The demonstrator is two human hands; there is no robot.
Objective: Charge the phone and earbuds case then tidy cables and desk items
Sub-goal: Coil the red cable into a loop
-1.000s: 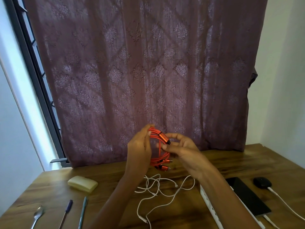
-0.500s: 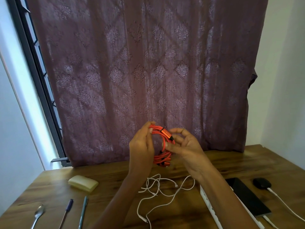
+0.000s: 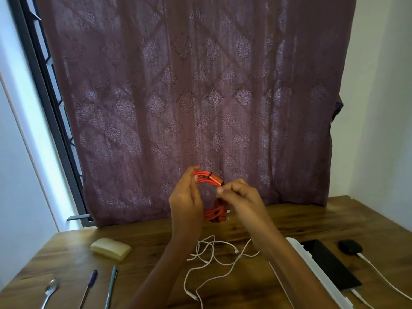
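I hold a coiled orange cable point(image 3: 208, 178) in the air above the wooden desk point(image 3: 312, 221). My left hand point(image 3: 186, 202) grips the coil's left side. My right hand point(image 3: 242, 200) pinches the cable's plug end at the coil's top right. A loose white cable point(image 3: 210, 260) lies tangled on the desk below my hands. At the right lie a black phone point(image 3: 330, 265) and a black earbuds case point(image 3: 349, 246), each with a white cable going into it. A white power strip point(image 3: 312, 272) runs beside the phone.
At the left of the desk lie a pale yellow case point(image 3: 110, 248), a spoon point(image 3: 50, 291) and two pens point(image 3: 89, 286) point(image 3: 111, 284). A patterned maroon curtain point(image 3: 200, 97) hangs behind the desk, with a window frame to its left.
My hands have turned the orange coil a little and my right fingers have closed on its plug end. The items on the desk have not moved.
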